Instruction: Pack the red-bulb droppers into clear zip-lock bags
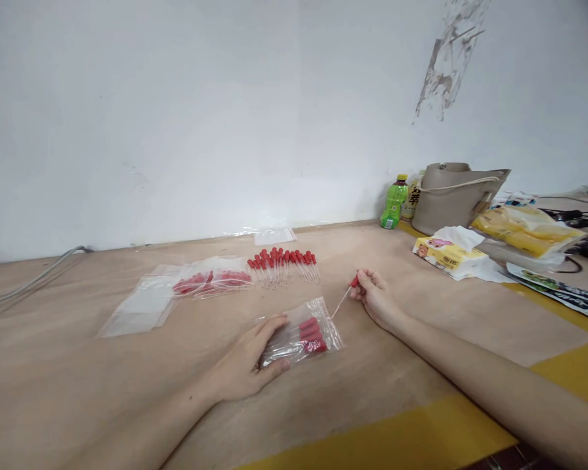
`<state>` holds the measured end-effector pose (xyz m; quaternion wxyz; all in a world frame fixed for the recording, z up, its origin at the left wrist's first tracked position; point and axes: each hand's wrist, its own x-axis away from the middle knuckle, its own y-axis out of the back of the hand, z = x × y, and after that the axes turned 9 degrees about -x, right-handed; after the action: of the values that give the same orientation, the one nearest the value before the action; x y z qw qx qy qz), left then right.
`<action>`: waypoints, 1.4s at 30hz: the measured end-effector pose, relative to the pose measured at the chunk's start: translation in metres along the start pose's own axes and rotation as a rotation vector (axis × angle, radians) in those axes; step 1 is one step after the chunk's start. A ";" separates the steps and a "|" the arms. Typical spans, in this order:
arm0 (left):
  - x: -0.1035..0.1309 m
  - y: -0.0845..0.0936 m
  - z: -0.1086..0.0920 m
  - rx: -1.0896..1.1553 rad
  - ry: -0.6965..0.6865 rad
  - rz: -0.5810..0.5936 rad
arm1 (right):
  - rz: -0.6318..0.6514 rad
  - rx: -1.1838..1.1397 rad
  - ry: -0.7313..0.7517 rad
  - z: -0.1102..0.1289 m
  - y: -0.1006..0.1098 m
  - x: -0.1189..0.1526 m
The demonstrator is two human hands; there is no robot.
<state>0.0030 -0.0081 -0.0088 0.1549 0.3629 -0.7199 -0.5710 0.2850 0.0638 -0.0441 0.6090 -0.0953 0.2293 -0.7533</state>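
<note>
A brown-covered tabletop (411, 391) carries everything. On its right stands one grey-beige bag (443, 199), beside two bottles, the front one green with a yellow cap (394, 202). One yellow-and-white tissue pack (445, 256) lies nearer. The left hand (255, 359) rests at the near middle, fingers spread over the end of one clear zip bag (298, 331); inside, red bulbs are stacked in a column, at least four visible. The right hand (375, 297) pinches one dropper (354, 282) by its glossy red bulb, its thin, pale stem slanting down toward the bag's opening. Beyond, loose red-topped droppers (274, 258) lie fanned in a row, too crowded to count.
</note>
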 end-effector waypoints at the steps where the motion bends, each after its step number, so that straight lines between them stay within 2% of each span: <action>1: 0.000 0.000 0.000 0.001 -0.001 -0.002 | 0.004 -0.017 -0.024 0.001 -0.002 0.004; 5: 0.000 0.000 0.000 -0.003 -0.001 -0.002 | 0.049 -0.060 -0.105 0.003 -0.013 0.012; 12: 0.000 0.001 -0.002 0.002 0.001 -0.002 | 0.500 0.158 -0.314 0.010 -0.009 0.014; 15: -0.001 0.000 -0.002 0.001 -0.007 -0.010 | 0.604 0.261 -0.360 0.013 -0.006 0.012; 18: -0.001 0.000 -0.001 -0.006 -0.008 -0.017 | 0.666 0.309 -0.338 0.013 -0.010 0.012; 21: -0.001 -0.001 -0.001 -0.007 -0.014 -0.016 | 0.671 0.326 -0.303 0.008 -0.018 0.014; 26: -0.002 0.000 -0.002 0.006 -0.013 -0.007 | 0.547 0.341 -0.275 -0.005 -0.032 0.019; 31: -0.002 -0.001 -0.002 0.012 -0.002 -0.001 | 0.424 0.444 -0.115 -0.015 -0.038 0.021; 34: -0.002 -0.001 -0.002 0.014 0.000 -0.009 | 0.448 0.440 -0.047 -0.016 -0.037 0.020; 38: -0.001 -0.001 -0.003 0.004 0.002 -0.032 | 0.505 0.475 -0.045 -0.014 -0.033 0.020; 42: -0.001 -0.002 -0.002 -0.003 0.015 -0.038 | 0.472 0.592 0.053 -0.020 -0.028 0.019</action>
<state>0.0057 -0.0093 -0.0099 0.1499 0.3806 -0.7109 -0.5722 0.2476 0.0545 -0.0517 0.7609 0.1598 0.0328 -0.6281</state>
